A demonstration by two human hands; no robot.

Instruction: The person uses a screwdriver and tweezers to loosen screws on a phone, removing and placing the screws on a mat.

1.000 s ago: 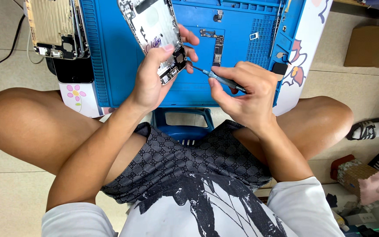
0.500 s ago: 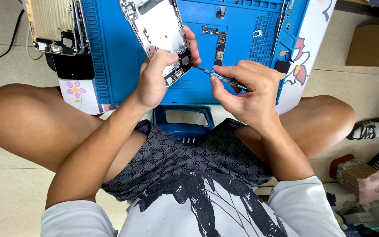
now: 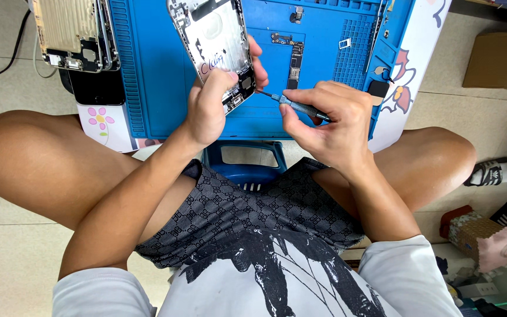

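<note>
Our left hand (image 3: 209,105) grips open phone shell (image 3: 212,44) above blue mat (image 3: 148,70). Right hand (image 3: 330,120) pinches small screwdriver (image 3: 291,105). Shell seems light, thin, easy to break; we hold edges.

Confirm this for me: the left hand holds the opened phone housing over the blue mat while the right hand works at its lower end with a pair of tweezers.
Not quite. The head view shows the right hand gripping a thin screwdriver, not tweezers, its tip at the lower end of the opened phone housing. The rest holds: the left hand holds that housing over the blue mat.
</note>
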